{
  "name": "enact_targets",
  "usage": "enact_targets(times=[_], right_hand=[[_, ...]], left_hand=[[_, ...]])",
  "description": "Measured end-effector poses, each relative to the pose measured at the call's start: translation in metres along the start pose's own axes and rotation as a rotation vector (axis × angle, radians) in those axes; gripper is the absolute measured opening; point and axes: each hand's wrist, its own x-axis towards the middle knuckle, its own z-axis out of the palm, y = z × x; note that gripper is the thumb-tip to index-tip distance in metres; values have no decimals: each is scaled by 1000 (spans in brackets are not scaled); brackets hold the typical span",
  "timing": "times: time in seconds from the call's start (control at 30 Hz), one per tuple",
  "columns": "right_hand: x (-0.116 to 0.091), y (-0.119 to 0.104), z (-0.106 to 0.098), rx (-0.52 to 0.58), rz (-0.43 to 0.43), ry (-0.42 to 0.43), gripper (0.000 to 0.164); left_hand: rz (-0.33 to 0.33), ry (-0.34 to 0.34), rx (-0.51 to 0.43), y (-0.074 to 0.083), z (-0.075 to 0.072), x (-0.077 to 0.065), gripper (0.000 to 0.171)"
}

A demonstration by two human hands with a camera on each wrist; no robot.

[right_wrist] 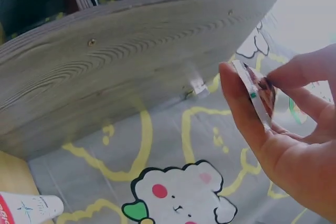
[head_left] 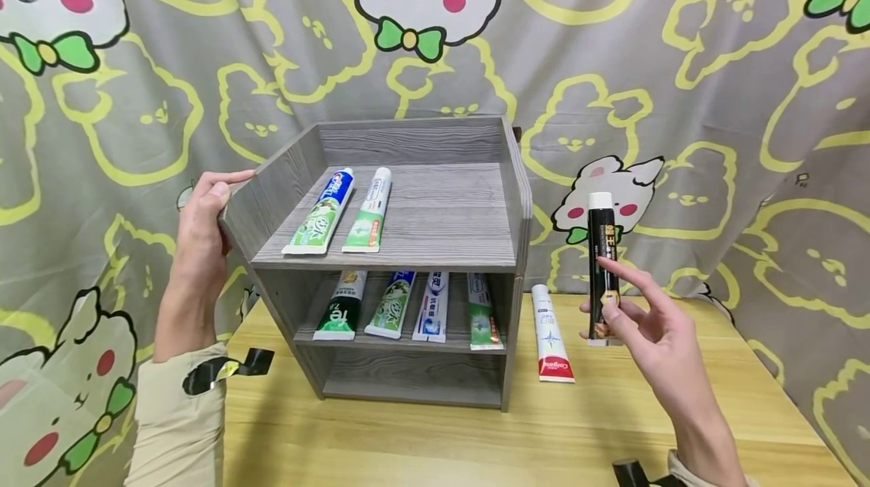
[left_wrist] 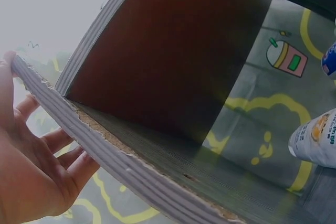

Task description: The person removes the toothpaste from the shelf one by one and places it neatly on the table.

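Note:
My right hand (head_left: 655,325) pinches a black toothpaste tube (head_left: 602,245) with a white cap, upright to the right of a grey wooden shelf (head_left: 448,192). In the right wrist view, the tube's flat crimped end (right_wrist: 254,95) shows between thumb and fingers. My left hand (head_left: 204,223) holds the shelf's left side panel at its upper front edge; the left wrist view shows the fingers (left_wrist: 58,145) against the panel's outer face. Two toothpaste tubes, one blue and green (head_left: 322,211) and one white and green (head_left: 370,211), lie on the top board. Several more tubes (head_left: 390,306) line the middle board.
A white and red Colgate tube (head_left: 553,336) lies on the wooden table (head_left: 381,445), right of the shelf. The shelf's bottom level (head_left: 414,377) sits close to the table. Behind hangs a grey curtain (head_left: 435,87) with cartoon animals.

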Motion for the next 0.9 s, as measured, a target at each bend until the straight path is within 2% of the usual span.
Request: enact_targets(times=[0.17,0.43,0.57,0.7,0.9], right_hand=[[-2,7,-11,19,27,-21,59],[-1,26,-21,10,97,76,57],[3,39,-26,12,121,98,54],[3,50,-29,16,154,85,51],[2,61,-30,39,225,34,52]], left_hand=[[8,-5,2,-2,4,1,36],[0,-5,-25,-3,9,3,36],[5,5,-40,-3,8,3,36],[10,3,-49,-2,6,4,35],[-22,24,-76,-2,1,2,34]])
